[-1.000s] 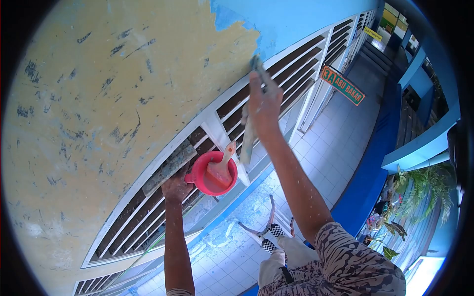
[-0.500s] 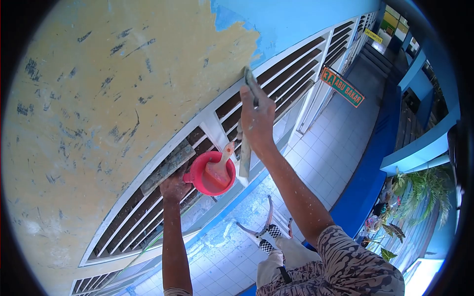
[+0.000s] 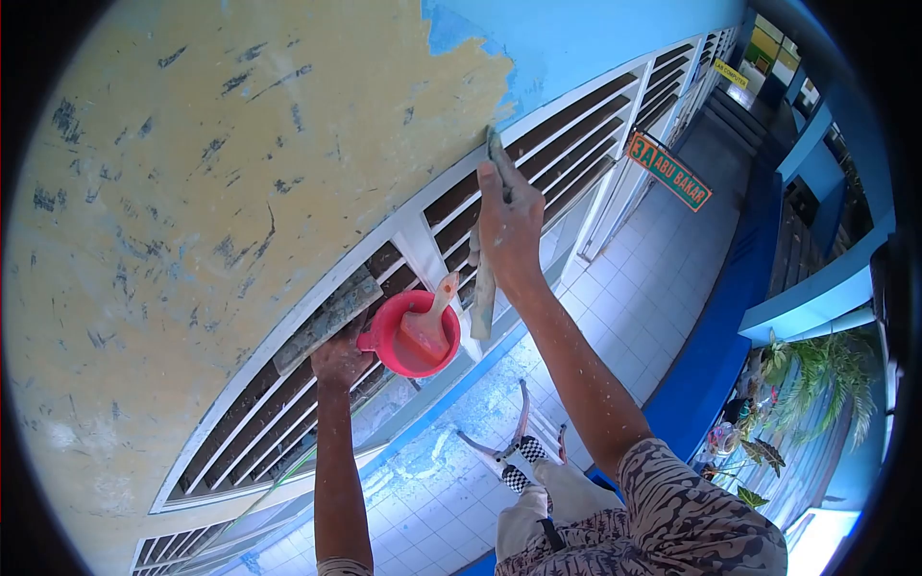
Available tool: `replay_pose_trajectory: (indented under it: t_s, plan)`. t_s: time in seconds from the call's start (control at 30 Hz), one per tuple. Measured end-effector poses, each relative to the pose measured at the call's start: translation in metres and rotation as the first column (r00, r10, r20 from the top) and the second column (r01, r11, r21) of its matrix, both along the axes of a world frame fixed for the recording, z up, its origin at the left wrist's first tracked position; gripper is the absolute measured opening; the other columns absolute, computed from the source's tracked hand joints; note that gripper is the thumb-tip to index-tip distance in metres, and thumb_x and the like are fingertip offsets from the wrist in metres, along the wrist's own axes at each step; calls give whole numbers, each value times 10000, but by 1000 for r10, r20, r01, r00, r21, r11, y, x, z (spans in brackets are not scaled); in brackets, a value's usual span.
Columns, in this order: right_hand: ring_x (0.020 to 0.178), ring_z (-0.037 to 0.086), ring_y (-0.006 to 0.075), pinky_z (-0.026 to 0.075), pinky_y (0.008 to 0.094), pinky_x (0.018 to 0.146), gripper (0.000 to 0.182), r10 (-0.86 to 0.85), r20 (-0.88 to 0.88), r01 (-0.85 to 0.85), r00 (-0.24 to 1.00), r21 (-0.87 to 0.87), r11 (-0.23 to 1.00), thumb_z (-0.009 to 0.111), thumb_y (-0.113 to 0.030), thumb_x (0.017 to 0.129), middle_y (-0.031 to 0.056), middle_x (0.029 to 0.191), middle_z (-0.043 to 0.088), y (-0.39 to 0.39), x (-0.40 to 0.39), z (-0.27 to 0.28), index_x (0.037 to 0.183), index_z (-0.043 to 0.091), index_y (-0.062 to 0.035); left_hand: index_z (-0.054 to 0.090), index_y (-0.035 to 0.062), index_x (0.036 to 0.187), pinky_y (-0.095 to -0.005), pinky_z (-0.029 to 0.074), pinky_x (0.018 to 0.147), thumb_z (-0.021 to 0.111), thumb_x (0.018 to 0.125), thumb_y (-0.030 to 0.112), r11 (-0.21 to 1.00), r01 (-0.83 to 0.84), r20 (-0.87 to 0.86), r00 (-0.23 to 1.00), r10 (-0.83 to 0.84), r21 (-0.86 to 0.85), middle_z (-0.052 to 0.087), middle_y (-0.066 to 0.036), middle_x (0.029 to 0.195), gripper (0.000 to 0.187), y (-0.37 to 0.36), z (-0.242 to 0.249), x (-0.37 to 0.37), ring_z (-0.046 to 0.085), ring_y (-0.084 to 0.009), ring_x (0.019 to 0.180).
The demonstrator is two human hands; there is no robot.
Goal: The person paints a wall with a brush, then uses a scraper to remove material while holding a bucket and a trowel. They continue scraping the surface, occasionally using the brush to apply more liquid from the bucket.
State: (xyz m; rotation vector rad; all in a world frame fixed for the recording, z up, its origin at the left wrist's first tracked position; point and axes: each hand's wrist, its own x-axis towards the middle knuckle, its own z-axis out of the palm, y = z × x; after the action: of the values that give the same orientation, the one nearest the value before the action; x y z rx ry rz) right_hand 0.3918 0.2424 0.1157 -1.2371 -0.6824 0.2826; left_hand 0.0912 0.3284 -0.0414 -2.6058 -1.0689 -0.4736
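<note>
My left hand [image 3: 340, 363] is closed at the handle side of a pink pot [image 3: 391, 355], beside the window louvres. A wide paintbrush [image 3: 425, 326] stands tilted in the pot, its handle up. Behind that hand lies a rough, stained board [image 3: 327, 322] against the louvres. My right hand [image 3: 509, 216] is wrapped round a flat scraper [image 3: 496, 152], whose tip touches the lower edge of the tan wall by the window frame. A pale stick-like piece [image 3: 483, 302] hangs below the right hand; how it is held is unclear.
The scuffed tan wall [image 3: 192, 192] meets blue paint [image 3: 576, 34] above the white louvred window [image 3: 567, 134]. A hanging sign [image 3: 669, 171] juts over the tiled walkway [image 3: 634, 307]. My checkered shoes [image 3: 519, 461] are beside a metal-legged stand. Plants [image 3: 816, 370] grow at right.
My right hand and the scraper have shifted slightly right along the wall's lower edge. My left hand still holds the pot in nearly the same place.
</note>
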Motion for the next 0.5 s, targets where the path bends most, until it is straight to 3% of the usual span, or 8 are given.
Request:
replay_pose_trajectory:
  t_s: [0.1, 0.13, 0.23, 0.27, 0.37, 0.4, 0.5]
  plan:
    - [378, 436, 83, 412, 274, 318, 484, 5, -136, -20, 991, -103, 995, 506, -253, 1029, -18, 549, 432, -5, 3, 10, 1431, 477, 14, 527, 357, 1420, -528, 429, 1042, 736, 676, 342, 1000, 5, -2, 1000, -5, -14, 663, -94, 1261, 773, -1, -1, 1, 610, -305, 1187]
    - [379, 445, 88, 419, 276, 329, 471, 4, -166, -10, 986, -39, 999, 496, -251, 1034, -14, 547, 432, 1, 15, 8, 1425, 488, 10, 549, 343, 1405, -528, 430, 1041, 741, 678, 346, 999, -21, -20, 1000, 20, -46, 663, -93, 1264, 752, -2, 0, 0, 612, -306, 1185]
    - [368, 445, 95, 417, 275, 327, 484, 9, -100, -15, 995, -58, 998, 501, -278, 1035, -12, 534, 427, -4, 6, 7, 1433, 484, -3, 566, 332, 1391, -525, 432, 1039, 743, 689, 371, 998, -37, -43, 998, 35, -45, 663, -87, 1268, 725, -1, -2, 0, 620, -305, 1174]
    - [373, 452, 94, 419, 274, 329, 495, 43, -53, -48, 998, -112, 993, 514, -300, 1034, -10, 535, 432, -12, -5, 5, 1434, 486, -11, 574, 329, 1384, -522, 437, 1035, 746, 696, 395, 998, 38, 12, 999, -38, 51, 665, -81, 1267, 712, 0, 0, 0, 628, -304, 1162]
    - [372, 456, 95, 418, 272, 327, 517, -15, -14, 14, 1000, -29, 999, 516, -320, 1034, -5, 536, 443, 6, 8, -15, 1447, 469, -12, 572, 341, 1384, -520, 441, 1033, 753, 690, 397, 999, 30, 9, 999, -31, 19, 666, -79, 1267, 719, 0, 0, 0, 631, -301, 1158]
    - [372, 459, 95, 414, 272, 325, 504, -2, -191, -11, 982, -65, 998, 510, -305, 1037, -4, 536, 441, 2, 10, 2, 1442, 474, -8, 572, 341, 1384, -520, 441, 1033, 753, 690, 397, 999, 32, 1, 999, -33, 19, 666, -79, 1267, 719, 1, 0, -2, 631, -301, 1158]
    - [374, 461, 93, 413, 276, 318, 509, 18, -191, -28, 981, -54, 998, 510, -304, 1036, -8, 533, 429, -2, 3, 4, 1446, 466, -5, 579, 331, 1378, -518, 436, 1039, 762, 680, 402, 1000, -28, -56, 998, 28, -14, 662, -85, 1272, 725, 0, 1, -1, 626, -304, 1166]
